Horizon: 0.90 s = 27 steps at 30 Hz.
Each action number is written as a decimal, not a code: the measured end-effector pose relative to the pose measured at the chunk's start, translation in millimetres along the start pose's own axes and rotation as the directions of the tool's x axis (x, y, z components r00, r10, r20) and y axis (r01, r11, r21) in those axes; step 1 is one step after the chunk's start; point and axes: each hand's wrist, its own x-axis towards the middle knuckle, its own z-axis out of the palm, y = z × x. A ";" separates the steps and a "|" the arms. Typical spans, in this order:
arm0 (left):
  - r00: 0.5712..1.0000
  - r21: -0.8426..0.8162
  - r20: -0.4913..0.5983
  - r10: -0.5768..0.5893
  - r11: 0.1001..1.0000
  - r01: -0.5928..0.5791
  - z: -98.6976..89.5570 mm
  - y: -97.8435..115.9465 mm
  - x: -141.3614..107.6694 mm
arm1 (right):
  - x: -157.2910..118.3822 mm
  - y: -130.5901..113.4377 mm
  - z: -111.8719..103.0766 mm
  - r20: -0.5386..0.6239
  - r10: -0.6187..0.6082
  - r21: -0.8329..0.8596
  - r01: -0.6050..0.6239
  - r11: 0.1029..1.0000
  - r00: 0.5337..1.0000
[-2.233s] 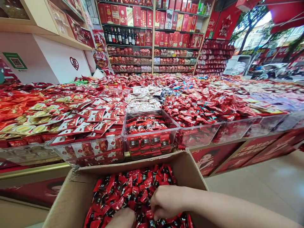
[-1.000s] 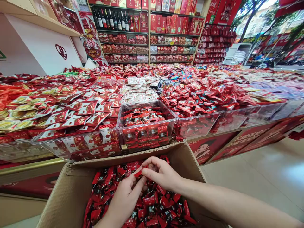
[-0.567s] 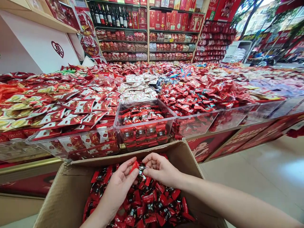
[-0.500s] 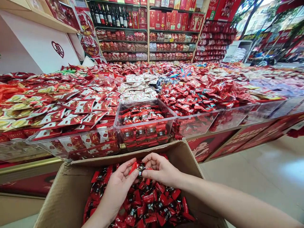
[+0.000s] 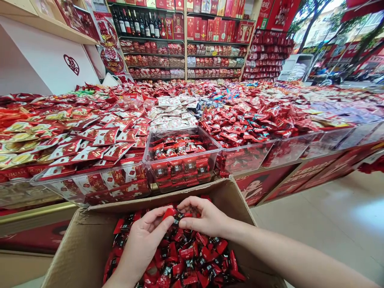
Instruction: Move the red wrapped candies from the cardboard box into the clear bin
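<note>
We have one wrapped candy (image 5: 177,217) between our two hands, over the loose candies (image 5: 189,262) in the cardboard box (image 5: 73,244). Our left hand (image 5: 145,234) pinches its left end between thumb and fingers; our right hand (image 5: 207,216) pinches near its right end, which is partly hidden. We judge it light, with a firm middle and soft, slippery wrapper ends, not very fragile; those flat ends should give us an easy hold. Its long axis runs roughly left to right, a red end pointing left.
</note>
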 end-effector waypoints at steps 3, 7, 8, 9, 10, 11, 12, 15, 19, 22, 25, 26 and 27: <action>0.990 0.126 0.097 0.099 0.986 -0.111 1.2 -3.3 -3.3 | -0.8 0.7 1.9 0.063 -0.077 -0.040 0.079 0.996 0.995; 0.996 0.021 0.067 0.056 0.998 -0.058 2.1 -5.1 -6.3 | -4.1 -11.9 0.8 0.046 -0.084 -0.209 0.092 0.973 0.995; 0.997 0.010 0.058 0.051 0.999 -0.052 1.8 -4.4 -6.4 | -5.2 -21.3 -1.8 0.034 -0.106 -0.261 0.112 0.959 0.994; 0.998 0.014 0.051 0.047 0.999 -0.048 1.3 -3.3 -6.3 | -6.0 -33.6 -5.8 0.024 -0.143 -0.311 0.144 0.940 0.989; 0.998 0.025 0.047 0.040 0.999 -0.042 0.8 -2.1 -6.1 | -6.1 -48.3 -11.3 0.011 -0.202 -0.357 0.192 0.914 0.979; 0.998 0.037 0.045 0.034 0.999 -0.036 0.3 -0.9 -5.9 | -5.1 -64.6 -18.4 -0.009 -0.278 -0.397 0.252 0.883 0.961; 0.999 0.048 0.041 0.028 0.998 -0.030 -0.1 -0.1 -5.6 | -2.7 -81.4 -26.8 -0.041 -0.365 -0.434 0.313 0.845 0.930; 0.999 0.085 0.037 0.016 0.996 -0.019 -1.0 -0.3 -5.3 | 12.9 -123.5 -56.2 -0.121 -0.568 -0.533 0.429 0.729 0.814; 0.999 0.127 0.050 0.018 0.992 -0.024 -2.4 -4.8 -4.5 | 42.1 -140.6 -87.9 -0.099 -0.579 -0.686 0.366 0.629 0.809; 0.998 0.141 0.046 0.035 0.989 -0.041 -3.8 -7.3 -3.1 | 56.5 -135.3 -98.2 -0.035 -0.482 -0.740 0.301 0.601 0.876; 0.998 0.128 0.044 0.042 0.991 -0.047 -4.7 -8.4 -1.3 | 60.7 -132.2 -100.3 -0.010 -0.375 -0.773 0.231 0.591 0.927; 0.998 0.125 0.043 0.041 0.991 -0.046 -4.8 -8.7 -0.8 | 60.3 -132.8 -99.8 -0.013 -0.337 -0.788 0.198 0.583 0.941; 0.998 0.122 0.045 0.039 0.992 -0.044 -4.8 -9.0 -0.4 | 59.5 -134.3 -99.1 -0.019 -0.295 -0.804 0.161 0.572 0.955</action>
